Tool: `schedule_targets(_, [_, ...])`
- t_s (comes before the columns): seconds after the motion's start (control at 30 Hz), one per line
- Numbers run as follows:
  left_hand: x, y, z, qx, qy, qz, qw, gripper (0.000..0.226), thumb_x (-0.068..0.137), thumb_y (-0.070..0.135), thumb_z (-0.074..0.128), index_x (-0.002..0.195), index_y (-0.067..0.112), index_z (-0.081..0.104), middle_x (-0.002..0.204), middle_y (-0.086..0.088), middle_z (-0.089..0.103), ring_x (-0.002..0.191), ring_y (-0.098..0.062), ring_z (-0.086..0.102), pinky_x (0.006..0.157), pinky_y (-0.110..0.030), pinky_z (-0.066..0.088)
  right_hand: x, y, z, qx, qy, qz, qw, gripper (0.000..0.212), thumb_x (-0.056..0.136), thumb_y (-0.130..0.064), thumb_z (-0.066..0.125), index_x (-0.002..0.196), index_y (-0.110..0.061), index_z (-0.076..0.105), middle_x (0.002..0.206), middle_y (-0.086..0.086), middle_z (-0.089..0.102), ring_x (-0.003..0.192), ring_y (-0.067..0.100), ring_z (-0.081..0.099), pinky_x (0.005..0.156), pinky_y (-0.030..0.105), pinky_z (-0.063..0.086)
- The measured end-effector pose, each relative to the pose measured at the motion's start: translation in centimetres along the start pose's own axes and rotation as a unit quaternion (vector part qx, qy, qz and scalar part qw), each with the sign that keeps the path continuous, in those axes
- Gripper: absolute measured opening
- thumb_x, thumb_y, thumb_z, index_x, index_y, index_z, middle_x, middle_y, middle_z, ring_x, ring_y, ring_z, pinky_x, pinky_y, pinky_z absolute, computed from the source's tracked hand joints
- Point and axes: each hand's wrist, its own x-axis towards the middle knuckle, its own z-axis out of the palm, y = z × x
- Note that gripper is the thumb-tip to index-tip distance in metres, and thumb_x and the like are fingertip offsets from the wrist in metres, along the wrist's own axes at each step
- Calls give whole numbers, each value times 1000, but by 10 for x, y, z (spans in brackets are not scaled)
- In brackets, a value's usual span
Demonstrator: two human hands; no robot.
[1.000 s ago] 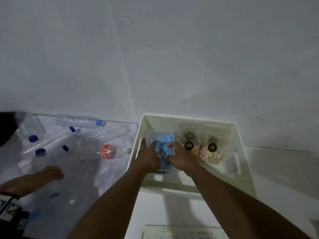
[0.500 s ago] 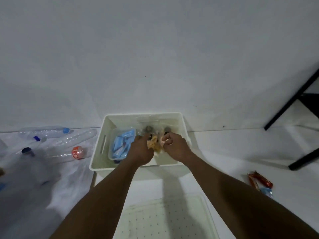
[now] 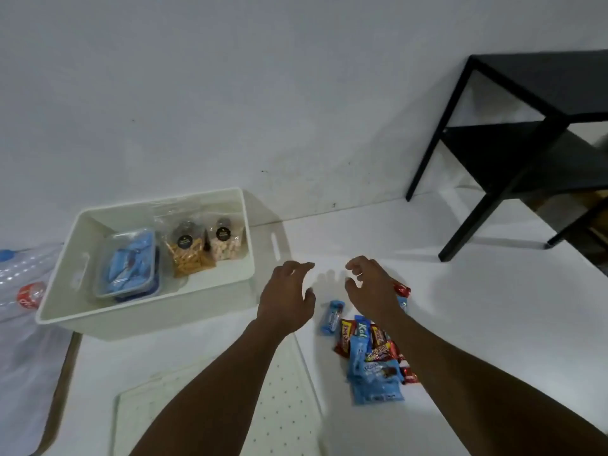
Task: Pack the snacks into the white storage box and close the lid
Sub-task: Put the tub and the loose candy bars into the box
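Note:
The white storage box [image 3: 148, 311] stands open on the floor at left. Inside it lie a clear tub of blue packets [image 3: 128, 264], a clear bag of yellow sticks [image 3: 189, 258] and a clear bag of pale puffs [image 3: 225, 246]. A heap of blue and red snack bars [image 3: 370, 353] lies on the floor at right, with one blue bar [image 3: 332, 315] apart from it. My left hand [image 3: 288, 296] hovers empty, fingers loosely curled, right of the box. My right hand [image 3: 370, 286] hangs empty above the far end of the heap. The white dotted lid [image 3: 279, 416] lies flat under my left forearm.
Clear plastic bottles [image 3: 23, 278], one with a red label, lie at the far left beside the box. A black metal side table [image 3: 526, 126] stands at the right against the white wall.
Both hands have left the box, where they were setting snack bags, and moved right over the heap of bars. The view has swung right with them.

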Motion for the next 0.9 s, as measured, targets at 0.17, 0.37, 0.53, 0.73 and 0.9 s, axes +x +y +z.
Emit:
schedule_targets(0.17, [-14,15,85,84,-191,-25,978,99,75,67,59,157,37,12,166,-6,10,152,-37,10,120,-51,25,-21,103,-30,-121,-63,13,991,48,82,-27,71,128,-25,57,142,-2,51,136,24,42,110,37,37])
schedule_targets(0.37, [-24,29,161,138,-300,-47,943,131,59,84,67,149,47,-22,160,-1,-36,143,-48,-32,112,-75,5,-29,179,-32,-257,-181,-84,946,78,81,-63,57,150,-38,33,166,5,9,152,35,6,113,63,28])
schedule_targets(0.53, [-25,33,191,182,-325,-52,927,134,60,81,69,146,48,-28,157,-4,-40,137,-48,-41,106,-80,-4,-26,207,-18,-317,-273,-155,895,94,75,-85,44,152,-52,2,166,2,-14,151,33,-18,115,68,3])
schedule_targets(0.73, [-27,27,200,168,-273,-70,945,112,71,86,54,148,52,-19,163,-1,-28,144,-45,-32,113,-75,-3,-16,215,-11,-295,-212,-181,914,73,88,-72,38,151,-37,31,164,8,19,152,35,12,113,66,20])
schedule_targets(0.9, [-21,33,188,166,-225,-54,959,87,83,73,53,154,48,10,165,3,11,145,-35,17,115,-44,31,-8,208,-12,-284,-188,-170,925,62,89,-48,61,145,-29,42,152,11,39,140,34,37,103,52,43])
